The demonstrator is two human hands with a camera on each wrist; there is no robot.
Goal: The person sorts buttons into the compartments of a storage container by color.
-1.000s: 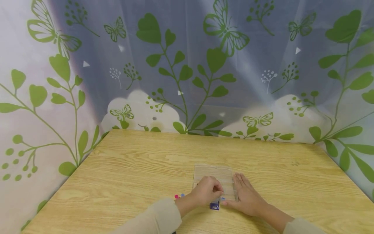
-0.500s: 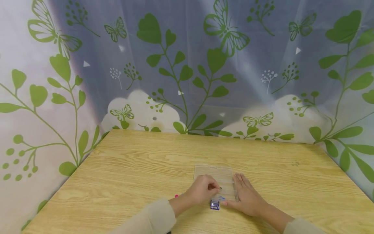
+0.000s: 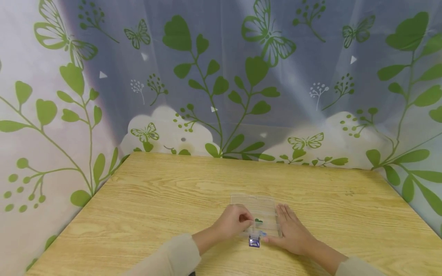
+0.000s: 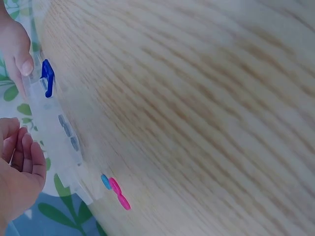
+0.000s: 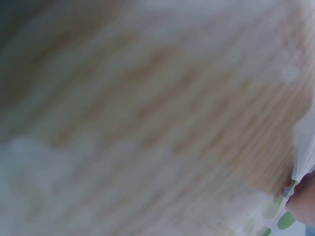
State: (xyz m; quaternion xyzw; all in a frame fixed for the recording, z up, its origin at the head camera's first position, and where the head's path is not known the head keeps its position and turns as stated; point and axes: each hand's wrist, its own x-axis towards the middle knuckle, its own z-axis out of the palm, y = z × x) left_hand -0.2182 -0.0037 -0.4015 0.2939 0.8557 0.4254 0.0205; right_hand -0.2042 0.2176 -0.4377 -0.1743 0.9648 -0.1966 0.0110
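A clear plastic box [image 3: 253, 203] with a blue latch [image 3: 254, 241] at its front lies on the table. Over its left part is my left hand [image 3: 233, 223], fingers curled and tips together; whether anything small sits between them cannot be made out. Small green pieces [image 3: 258, 220] show just beyond those fingertips, and blue pieces [image 3: 263, 233] lie in the box behind the latch. My right hand [image 3: 295, 234] rests along the box's right side, fingers straight, thumb at the front corner. In the left wrist view, grey-looking discs [image 4: 75, 142] show through the box wall.
On the table beside the box's left end lie pink pieces [image 4: 124, 202] and a blue piece [image 4: 106, 181]; my left arm hides them in the head view. A patterned curtain [image 3: 221, 76] hangs behind the wooden table [image 3: 155, 191]. The right wrist view is mostly blurred table.
My left hand has drawn back to the left over the box, and the green pieces have come into sight by its fingertips. My right hand has stayed at the box's right side.
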